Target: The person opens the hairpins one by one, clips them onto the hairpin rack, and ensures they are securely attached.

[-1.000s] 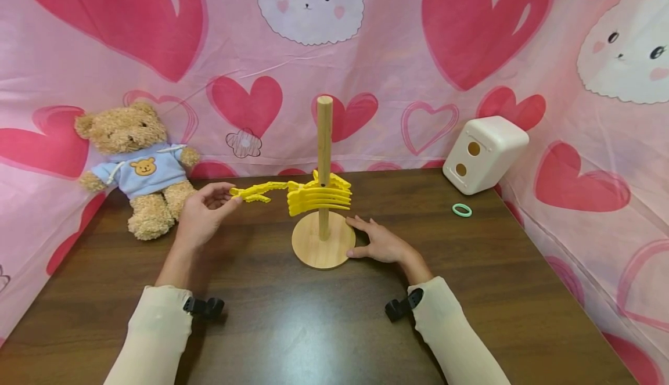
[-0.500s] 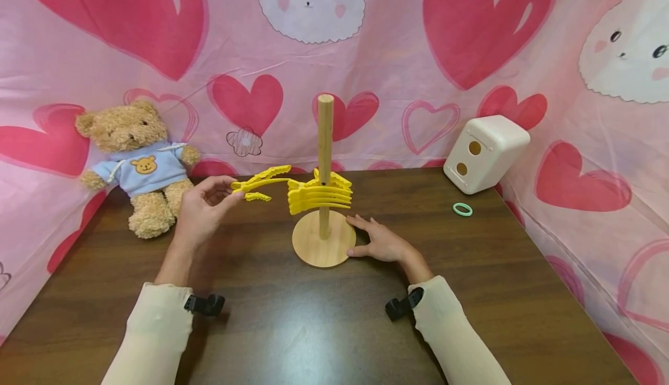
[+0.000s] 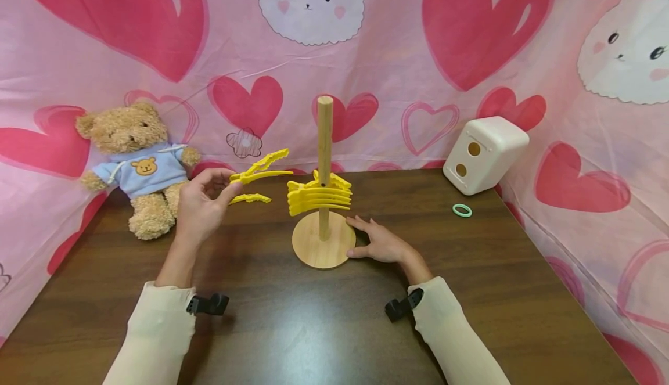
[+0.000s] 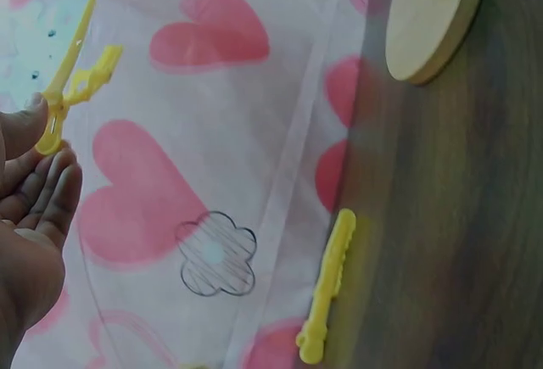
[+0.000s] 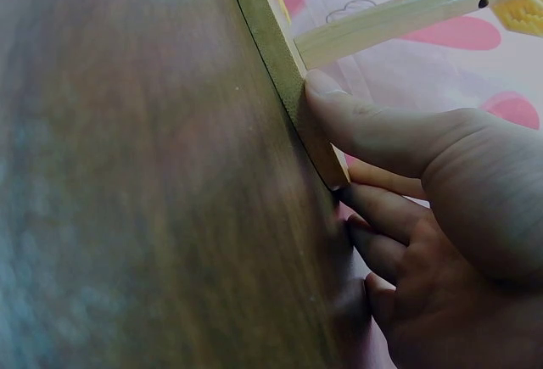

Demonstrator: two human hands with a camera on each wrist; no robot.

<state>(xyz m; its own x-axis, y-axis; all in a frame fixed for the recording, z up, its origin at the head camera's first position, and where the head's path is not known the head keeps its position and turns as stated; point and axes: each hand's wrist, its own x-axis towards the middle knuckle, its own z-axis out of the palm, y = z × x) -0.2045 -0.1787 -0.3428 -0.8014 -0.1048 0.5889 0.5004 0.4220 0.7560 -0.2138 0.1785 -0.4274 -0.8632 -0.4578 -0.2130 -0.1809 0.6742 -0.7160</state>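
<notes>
My left hand pinches the tail end of a yellow alligator hair clip between thumb and fingers, its two arms spread apart and pointing toward the stand. A second yellow hair clip lies on the table beneath. Several more yellow clips sit side by side, clamped partway up the post of a wooden stand. At the right rim of the round base, my right hand holds the edge; the right wrist view shows the thumb on top and the fingertips low against the side.
A teddy bear in a blue hoodie leans at the back left. Toward the back right stand a tilted white box with two round holes and a mint-green ring. Pink printed fabric hangs behind the dark wooden table.
The left hand has risen slightly, lifting its clip, whose arms have spread apart. More of the clip on the table shows beneath. The right hand stays at the base.
</notes>
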